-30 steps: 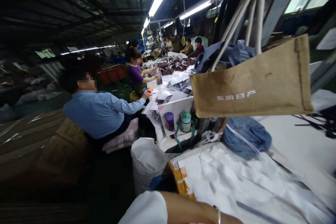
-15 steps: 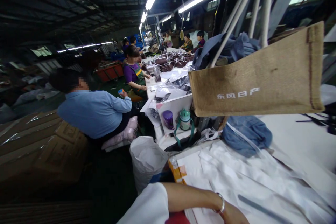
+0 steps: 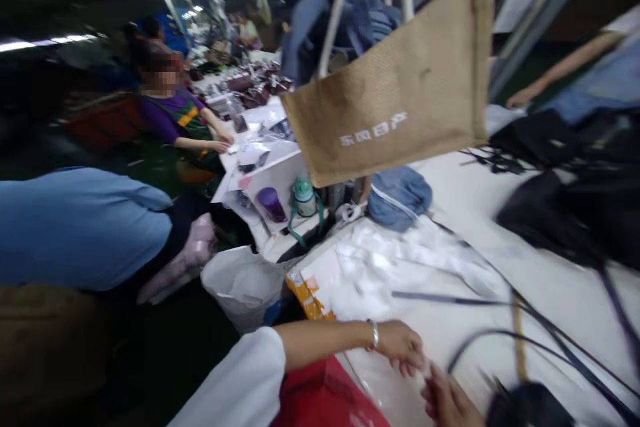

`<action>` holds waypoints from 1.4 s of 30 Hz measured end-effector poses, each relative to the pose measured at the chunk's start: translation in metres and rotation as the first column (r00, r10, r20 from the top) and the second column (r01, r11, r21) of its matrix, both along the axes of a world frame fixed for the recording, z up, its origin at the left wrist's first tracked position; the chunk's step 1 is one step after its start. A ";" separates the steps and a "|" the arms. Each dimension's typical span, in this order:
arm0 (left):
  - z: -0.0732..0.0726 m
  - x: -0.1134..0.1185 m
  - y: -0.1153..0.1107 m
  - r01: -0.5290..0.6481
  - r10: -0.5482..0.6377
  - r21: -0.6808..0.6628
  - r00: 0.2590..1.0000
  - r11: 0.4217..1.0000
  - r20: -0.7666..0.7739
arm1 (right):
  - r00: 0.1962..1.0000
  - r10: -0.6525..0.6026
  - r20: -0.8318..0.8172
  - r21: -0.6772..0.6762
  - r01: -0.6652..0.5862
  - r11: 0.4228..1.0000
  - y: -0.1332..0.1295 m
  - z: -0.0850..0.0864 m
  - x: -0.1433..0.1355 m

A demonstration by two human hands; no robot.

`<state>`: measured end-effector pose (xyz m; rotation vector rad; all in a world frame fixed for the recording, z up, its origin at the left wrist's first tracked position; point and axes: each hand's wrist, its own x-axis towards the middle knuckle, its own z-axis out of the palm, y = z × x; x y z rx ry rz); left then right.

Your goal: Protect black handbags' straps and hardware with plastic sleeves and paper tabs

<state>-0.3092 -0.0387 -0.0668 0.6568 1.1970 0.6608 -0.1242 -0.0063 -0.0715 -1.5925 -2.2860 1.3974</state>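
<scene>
My left hand (image 3: 401, 345), with a silver bangle on the wrist, is over the near edge of the white table (image 3: 470, 340). Its fingers are curled. Close beside it, almost fingertip to fingertip, my right hand (image 3: 449, 397) comes in from the bottom edge, fingers bent too. A pale smear lies between the fingertips, too blurred to name. Just right of my hands a dark strap (image 3: 480, 335) curves over the tabletop, near a dark rounded object (image 3: 533, 405) and a yellow strip (image 3: 519, 340). White crumpled sheeting (image 3: 370, 260) lies beyond my left hand.
A burlap bag (image 3: 400, 93) hangs above the table. Black bags (image 3: 555, 213) lie at the right. A blue denim bundle (image 3: 400, 197), a purple cup (image 3: 271, 203) and a green-lidded bottle (image 3: 303, 199) stand farther back. Left are a white sack (image 3: 243, 287) and a seated co-worker (image 3: 85, 227).
The view has swung right and down. Both my hands now show close together, where before only my left forearm and part of that hand were visible. Black bags and straps have come into view.
</scene>
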 end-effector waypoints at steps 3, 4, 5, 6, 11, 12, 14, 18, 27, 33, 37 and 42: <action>-0.007 -0.011 -0.015 -0.054 0.056 0.041 0.998 0.998 -0.026 | 0.968 0.063 0.242 0.132 -0.097 0.986 -0.003 0.000 0.014; -0.014 -0.015 -0.016 -0.064 0.066 0.056 0.997 0.996 -0.029 | 0.930 0.079 0.358 0.186 -0.154 0.971 -0.003 -0.001 0.017; -0.021 -0.018 -0.017 -0.071 0.073 0.067 0.997 0.995 -0.028 | 0.886 0.088 0.455 0.217 -0.206 0.954 -0.003 -0.003 0.019; -0.027 -0.020 -0.018 -0.074 0.076 0.075 0.997 0.994 -0.027 | 0.844 0.089 0.529 0.223 -0.239 0.945 -0.003 -0.005 0.021; -0.033 -0.023 -0.023 -0.088 0.092 0.100 0.995 0.991 -0.032 | 0.768 0.077 0.636 0.073 -0.159 0.984 -0.015 -0.022 0.016; -0.032 -0.023 -0.023 -0.092 0.095 0.102 0.995 0.991 -0.031 | 0.770 0.072 0.635 0.059 -0.141 0.988 -0.017 -0.025 0.015; -0.031 -0.023 -0.024 -0.095 0.097 0.105 0.995 0.990 -0.023 | 0.781 0.068 0.621 0.051 -0.126 0.991 -0.022 -0.031 0.012; -0.034 -0.025 -0.024 -0.098 0.098 0.104 0.995 0.990 0.004 | 0.821 0.063 0.567 0.058 -0.116 0.992 -0.023 -0.028 0.011; -0.036 -0.026 -0.024 -0.079 0.075 0.080 0.996 0.994 0.048 | 0.661 -0.546 -0.515 -0.275 0.476 0.835 0.005 0.041 -0.005; -0.031 -0.020 -0.021 -0.045 0.039 0.078 0.997 0.996 0.066 | 0.577 -0.582 -0.573 -0.272 0.535 0.799 0.014 0.052 -0.011; -0.029 -0.019 -0.020 -0.035 0.030 0.076 0.997 0.996 0.067 | 0.581 -0.573 -0.578 -0.276 0.521 0.807 0.012 0.050 -0.012; -0.028 -0.019 -0.019 -0.034 0.030 0.062 0.997 0.997 0.064 | 0.589 -0.566 -0.576 -0.286 0.504 0.815 0.012 0.051 -0.010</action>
